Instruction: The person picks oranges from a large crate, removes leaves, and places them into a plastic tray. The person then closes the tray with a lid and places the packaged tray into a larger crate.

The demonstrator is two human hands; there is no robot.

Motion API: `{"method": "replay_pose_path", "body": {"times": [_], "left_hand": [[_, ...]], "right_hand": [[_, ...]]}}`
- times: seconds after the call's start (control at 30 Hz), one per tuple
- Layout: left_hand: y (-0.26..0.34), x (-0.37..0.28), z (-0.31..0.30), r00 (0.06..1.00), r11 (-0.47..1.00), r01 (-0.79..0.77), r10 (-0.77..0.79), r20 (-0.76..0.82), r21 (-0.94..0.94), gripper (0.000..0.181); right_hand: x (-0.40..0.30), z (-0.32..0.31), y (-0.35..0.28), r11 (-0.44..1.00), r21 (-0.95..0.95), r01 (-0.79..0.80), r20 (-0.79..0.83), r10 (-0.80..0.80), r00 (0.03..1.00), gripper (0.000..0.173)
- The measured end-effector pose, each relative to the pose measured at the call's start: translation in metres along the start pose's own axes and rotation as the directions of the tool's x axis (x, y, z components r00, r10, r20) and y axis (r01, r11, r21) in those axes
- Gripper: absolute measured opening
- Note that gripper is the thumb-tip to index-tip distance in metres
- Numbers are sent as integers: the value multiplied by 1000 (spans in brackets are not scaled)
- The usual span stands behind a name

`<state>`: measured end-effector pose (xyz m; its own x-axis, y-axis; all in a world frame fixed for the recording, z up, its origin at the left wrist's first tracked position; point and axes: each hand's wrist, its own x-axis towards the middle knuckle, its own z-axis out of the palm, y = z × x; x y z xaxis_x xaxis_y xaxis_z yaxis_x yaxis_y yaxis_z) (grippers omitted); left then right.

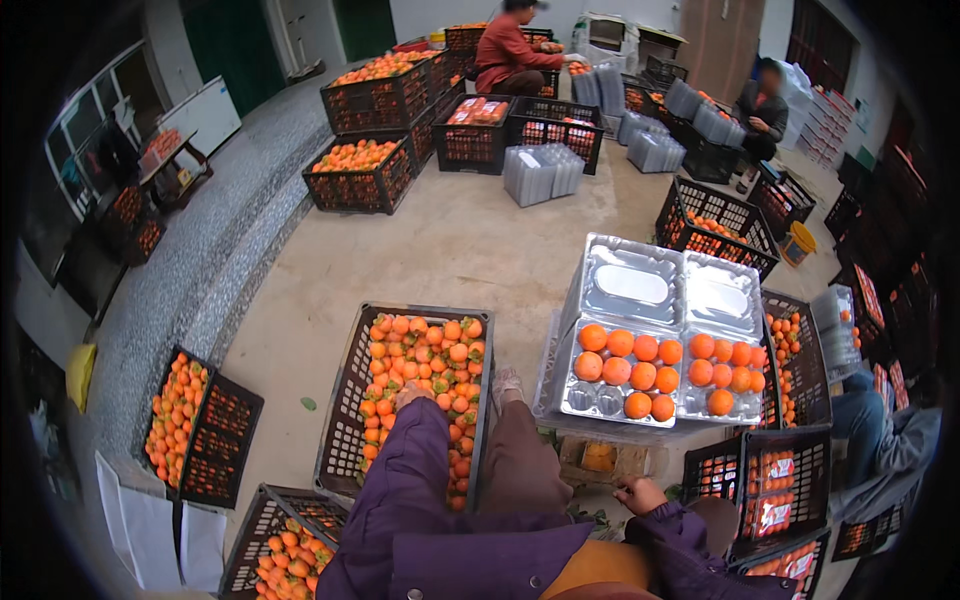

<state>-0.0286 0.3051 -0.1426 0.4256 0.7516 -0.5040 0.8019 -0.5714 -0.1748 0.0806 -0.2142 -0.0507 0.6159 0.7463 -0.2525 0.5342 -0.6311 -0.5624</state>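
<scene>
My left hand [412,395] reaches into a black plastic crate [334,420] filled with orange persimmons [420,352], several with green calyxes. Its fingers are among the fruit, and their grip is partly hidden by the sleeve. My right hand [643,495] is low in front of me, fingers partly curled and apart, with nothing visible in them. Above it, two clear plastic clamshell packs [592,401] lie side by side with raised lids on a stack of similar packs. Persimmons [643,373] fill most of the left pack's cups; the right pack also holds several.
A tilted crate of persimmons [236,431] and another crate [244,555] stand at left. Crates with packed fruit [821,480] are at right, beside a seated person's leg [862,420]. Across the concrete floor [360,255], two people crouch among crates and clamshell stacks [544,176].
</scene>
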Motion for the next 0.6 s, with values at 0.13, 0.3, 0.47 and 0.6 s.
{"method": "replay_pose_path", "body": {"times": [0.13,0.3,0.47,0.6], "left_hand": [[-20,-10,-4,995,992,-25,37,97,-124,80],[-75,-73,-10,999,609,-22,-7,-33,-793,65],[-180,-174,-10,945,-5,-309,-117,-307,-951,39],[-327,-229,86,760,-12,-399,-564,-323,-917,30]], "right_hand": [[-15,1,6,999,-8,-52,12,52,999,25],[-14,-7,5,1000,-31,2,3,-2,1000,25],[-21,-17,4,997,26,66,-83,-63,995,26],[-24,-11,3,988,47,148,-73,-145,987,25]]}}
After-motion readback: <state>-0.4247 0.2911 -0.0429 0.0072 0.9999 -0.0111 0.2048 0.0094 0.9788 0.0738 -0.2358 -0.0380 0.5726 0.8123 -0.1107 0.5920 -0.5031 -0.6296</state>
